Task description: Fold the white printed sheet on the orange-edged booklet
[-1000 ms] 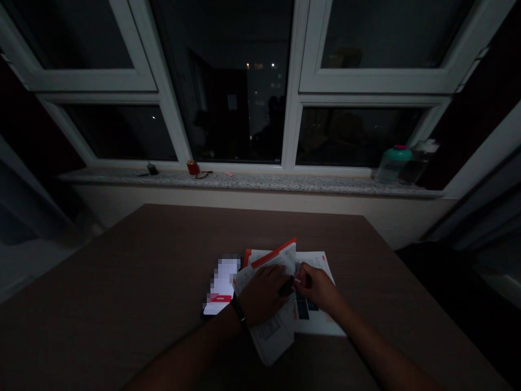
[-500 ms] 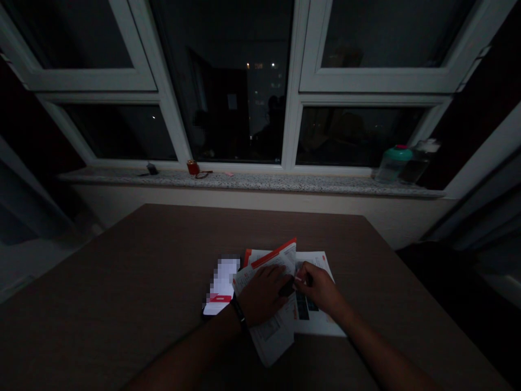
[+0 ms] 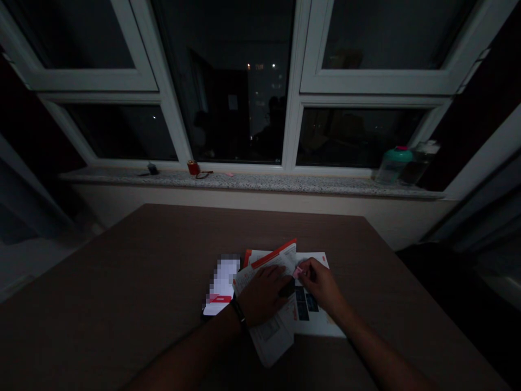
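My left hand [image 3: 262,293], with a dark band at the wrist, lies flat with fingers stretched out on a printed page [image 3: 271,339] with an orange top edge. That page sits slanted over another printed sheet or booklet [image 3: 321,326] with dark pictures. By the left thumb is a small dark object [image 3: 287,288], too dim to identify. Just to its right, my right hand [image 3: 319,282] is closed in a pinch on a small pink piece [image 3: 298,272] above the papers. Left of the papers lies a phone [image 3: 222,285] with its screen lit and partly blurred.
The papers rest on a brown wooden table [image 3: 122,271]. Behind it runs a speckled stone windowsill [image 3: 260,183] with a red jar [image 3: 192,168], a small dark bottle [image 3: 152,169] and a clear jug with a teal lid [image 3: 393,163]. Dark windows rise above.
My right hand has shifted and turned slightly, and more of the pink piece shows between its fingers. The left hand, papers and phone look unmoved.
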`<act>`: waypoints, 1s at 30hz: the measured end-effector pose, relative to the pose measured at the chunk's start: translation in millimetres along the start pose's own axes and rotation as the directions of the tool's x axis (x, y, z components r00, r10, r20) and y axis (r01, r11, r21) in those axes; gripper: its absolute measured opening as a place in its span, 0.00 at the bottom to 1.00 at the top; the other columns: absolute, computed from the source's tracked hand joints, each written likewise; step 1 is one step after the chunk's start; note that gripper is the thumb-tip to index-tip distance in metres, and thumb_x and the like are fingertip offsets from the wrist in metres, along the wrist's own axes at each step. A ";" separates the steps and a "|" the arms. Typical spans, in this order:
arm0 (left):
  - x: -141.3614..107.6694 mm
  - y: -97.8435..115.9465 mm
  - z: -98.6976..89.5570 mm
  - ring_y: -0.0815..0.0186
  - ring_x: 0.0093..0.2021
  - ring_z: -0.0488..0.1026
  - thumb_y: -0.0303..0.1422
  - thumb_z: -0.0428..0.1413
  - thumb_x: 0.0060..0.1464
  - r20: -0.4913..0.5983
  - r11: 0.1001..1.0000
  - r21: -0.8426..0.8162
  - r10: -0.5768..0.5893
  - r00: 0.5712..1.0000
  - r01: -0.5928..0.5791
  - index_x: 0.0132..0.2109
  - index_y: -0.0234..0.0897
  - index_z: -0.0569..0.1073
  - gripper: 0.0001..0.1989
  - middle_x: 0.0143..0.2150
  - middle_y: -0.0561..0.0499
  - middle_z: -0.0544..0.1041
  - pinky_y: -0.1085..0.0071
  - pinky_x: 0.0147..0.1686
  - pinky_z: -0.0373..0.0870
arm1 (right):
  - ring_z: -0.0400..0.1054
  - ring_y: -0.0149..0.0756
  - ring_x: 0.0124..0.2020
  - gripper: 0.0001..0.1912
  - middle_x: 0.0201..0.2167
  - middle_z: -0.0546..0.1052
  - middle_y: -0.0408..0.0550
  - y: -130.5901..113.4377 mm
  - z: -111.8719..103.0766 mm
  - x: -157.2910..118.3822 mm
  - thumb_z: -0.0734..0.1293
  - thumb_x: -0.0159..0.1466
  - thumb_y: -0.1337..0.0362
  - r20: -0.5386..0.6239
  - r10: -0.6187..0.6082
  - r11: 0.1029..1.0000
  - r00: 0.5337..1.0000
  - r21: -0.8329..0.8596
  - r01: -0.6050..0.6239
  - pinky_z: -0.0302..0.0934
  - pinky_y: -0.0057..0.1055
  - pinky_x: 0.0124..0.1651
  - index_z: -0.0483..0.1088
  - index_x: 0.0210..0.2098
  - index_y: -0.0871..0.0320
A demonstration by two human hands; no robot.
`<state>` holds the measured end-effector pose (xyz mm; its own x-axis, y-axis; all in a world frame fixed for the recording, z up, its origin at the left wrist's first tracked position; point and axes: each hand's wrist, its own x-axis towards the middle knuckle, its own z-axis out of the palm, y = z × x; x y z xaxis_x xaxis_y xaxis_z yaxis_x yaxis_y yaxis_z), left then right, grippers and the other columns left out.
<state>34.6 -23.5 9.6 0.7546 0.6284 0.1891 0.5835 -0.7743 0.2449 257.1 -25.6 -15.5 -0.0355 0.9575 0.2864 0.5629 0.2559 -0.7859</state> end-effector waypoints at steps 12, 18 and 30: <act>1.0 1.2 -4.0 0.53 0.64 0.58 0.34 0.57 0.60 -0.005 0.999 -0.035 0.014 1.000 -0.014 0.63 0.43 0.60 0.26 0.66 0.44 0.61 0.52 0.62 0.56 | 0.63 0.32 0.28 0.05 0.27 0.71 0.40 2.0 5.0 2.7 0.65 0.55 0.70 0.072 -0.053 0.998 0.996 0.027 0.051 0.56 0.26 0.31 0.64 0.29 0.55; 0.9 1.1 -3.7 0.52 0.64 0.59 0.33 0.58 0.59 -0.002 0.999 -0.045 -0.006 1.000 0.006 0.62 0.43 0.61 0.25 0.65 0.45 0.62 0.52 0.61 0.57 | 0.63 0.32 0.30 0.08 0.27 0.68 0.39 -6.8 1.5 -1.3 0.65 0.53 0.74 0.205 -0.161 0.986 0.965 -0.002 0.165 0.54 0.26 0.32 0.63 0.25 0.56; 1.0 1.5 -4.5 0.53 0.64 0.58 0.34 0.58 0.59 0.004 1.000 -0.029 -0.005 1.000 0.005 0.61 0.43 0.62 0.25 0.66 0.45 0.61 0.52 0.62 0.55 | 0.66 0.36 0.37 0.10 0.32 0.69 0.42 -10.3 -3.9 -1.9 0.64 0.53 0.77 0.167 -0.144 0.989 0.975 -0.008 0.147 0.58 0.29 0.40 0.65 0.28 0.55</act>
<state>34.8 -23.7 14.3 0.7532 0.6315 0.1841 0.5780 -0.7689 0.2733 254.6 -30.6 -5.9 -0.2533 0.9195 0.3007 0.5582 0.3928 -0.7308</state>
